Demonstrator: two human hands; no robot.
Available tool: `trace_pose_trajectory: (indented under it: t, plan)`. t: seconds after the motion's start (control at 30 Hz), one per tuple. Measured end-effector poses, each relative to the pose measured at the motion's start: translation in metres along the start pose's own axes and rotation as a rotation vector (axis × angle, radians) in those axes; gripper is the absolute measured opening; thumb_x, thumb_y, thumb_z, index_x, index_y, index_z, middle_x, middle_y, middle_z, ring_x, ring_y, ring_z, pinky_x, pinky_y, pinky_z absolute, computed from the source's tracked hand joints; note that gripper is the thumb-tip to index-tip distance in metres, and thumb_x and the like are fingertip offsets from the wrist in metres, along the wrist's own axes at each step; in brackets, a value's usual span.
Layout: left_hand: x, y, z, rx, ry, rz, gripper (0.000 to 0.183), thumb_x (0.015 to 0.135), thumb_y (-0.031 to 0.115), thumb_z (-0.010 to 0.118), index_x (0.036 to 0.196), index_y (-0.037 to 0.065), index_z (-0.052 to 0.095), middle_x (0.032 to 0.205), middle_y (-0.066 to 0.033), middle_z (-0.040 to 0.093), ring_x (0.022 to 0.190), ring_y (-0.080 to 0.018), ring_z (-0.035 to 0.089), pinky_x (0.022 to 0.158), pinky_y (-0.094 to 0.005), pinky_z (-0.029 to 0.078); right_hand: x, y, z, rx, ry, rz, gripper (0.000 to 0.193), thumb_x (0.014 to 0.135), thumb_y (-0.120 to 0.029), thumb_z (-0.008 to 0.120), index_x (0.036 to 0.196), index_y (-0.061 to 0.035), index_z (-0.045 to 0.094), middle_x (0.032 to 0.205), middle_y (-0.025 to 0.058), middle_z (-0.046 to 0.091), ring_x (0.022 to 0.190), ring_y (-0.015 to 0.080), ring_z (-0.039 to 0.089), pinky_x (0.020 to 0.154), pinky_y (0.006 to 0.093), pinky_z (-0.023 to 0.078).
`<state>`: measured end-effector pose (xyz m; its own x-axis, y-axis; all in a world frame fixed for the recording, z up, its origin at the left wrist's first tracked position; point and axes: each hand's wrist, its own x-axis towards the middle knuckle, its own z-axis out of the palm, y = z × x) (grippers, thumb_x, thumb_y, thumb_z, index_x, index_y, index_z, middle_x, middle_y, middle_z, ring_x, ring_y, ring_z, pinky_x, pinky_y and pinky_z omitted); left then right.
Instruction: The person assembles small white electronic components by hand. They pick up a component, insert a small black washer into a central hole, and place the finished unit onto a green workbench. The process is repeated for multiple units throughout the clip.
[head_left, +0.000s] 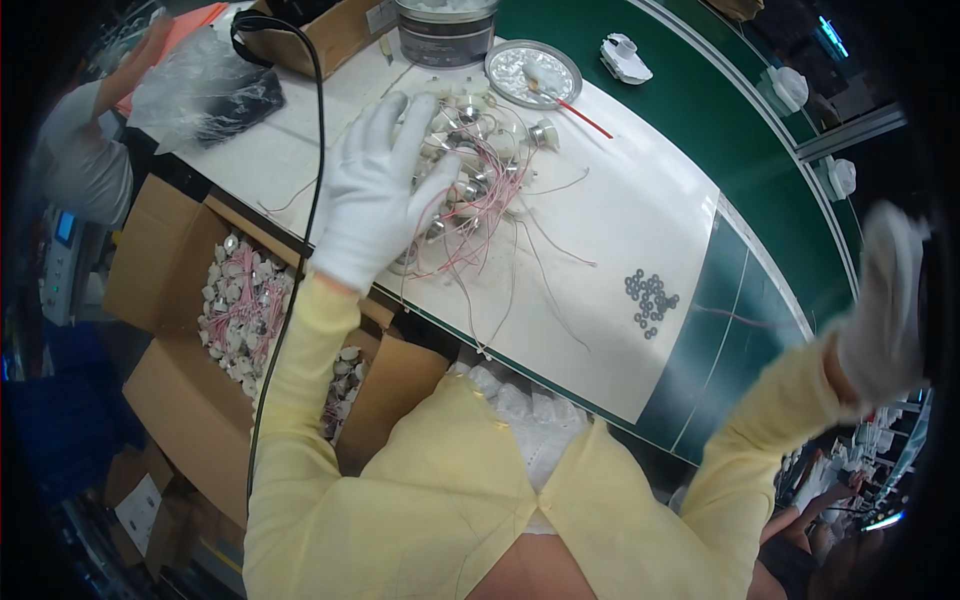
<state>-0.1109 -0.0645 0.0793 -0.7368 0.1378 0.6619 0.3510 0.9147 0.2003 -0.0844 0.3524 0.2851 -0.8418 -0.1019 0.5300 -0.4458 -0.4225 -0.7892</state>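
My left hand (378, 185), in a white glove, lies over the left side of a pile of small sockets (505, 140) with thin red and white wires. Its fingers are spread, and they touch the pile. Several wires trail from the heap toward the table's near edge. My right hand (885, 310), also gloved in white, is raised at the far right, away from the table top. Motion smears its fingers, so whether it holds anything is hidden from me.
Small dark rings (651, 301) lie on the white table (590, 370). A red-handled brush rests on a round lid (520, 85) beside a tin (445, 40). A black cable (318, 130) crosses near my left arm. Left stands a carton (165, 260) of wired sockets; a green conveyor (690, 115) runs behind.
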Motion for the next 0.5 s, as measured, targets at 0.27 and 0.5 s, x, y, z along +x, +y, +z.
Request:
trace_pose_trajectory:
  t: [0.27, 0.5]
  plan:
    - [-0.073, 0.021, -0.042, -0.04, -0.104, -0.1, 0.031, 0.082, 0.013, 0.08, 0.111, 0.012, 0.071, 0.09, -0.0056, 0.067, 0.077, -0.0282, 0.064, 0.069, -0.0426, 0.048, -0.115, -0.025, -0.008, -0.911, 0.484, 0.562, 0.033, 0.102, -0.031, 0.07, 0.114, -0.0006, 0.066, 0.073, 0.0034, 0.064, 0.058, 0.0078, 0.054, 0.052, 0.0238, 0.039]
    - [-0.083, 0.069, -0.039, -0.146, -0.199, 0.037, 0.042, 0.078, 0.006, 0.078, 0.119, 0.011, 0.071, 0.085, -0.0017, 0.061, 0.076, -0.0247, 0.057, 0.072, -0.0401, 0.041, -0.175, 0.086, -0.054, -1.32, 0.072, 0.726, 0.023, 0.095, -0.015, 0.075, 0.113, 0.0008, 0.073, 0.081, 0.0062, 0.075, 0.066, 0.0103, 0.066, 0.063, 0.0259, 0.053]
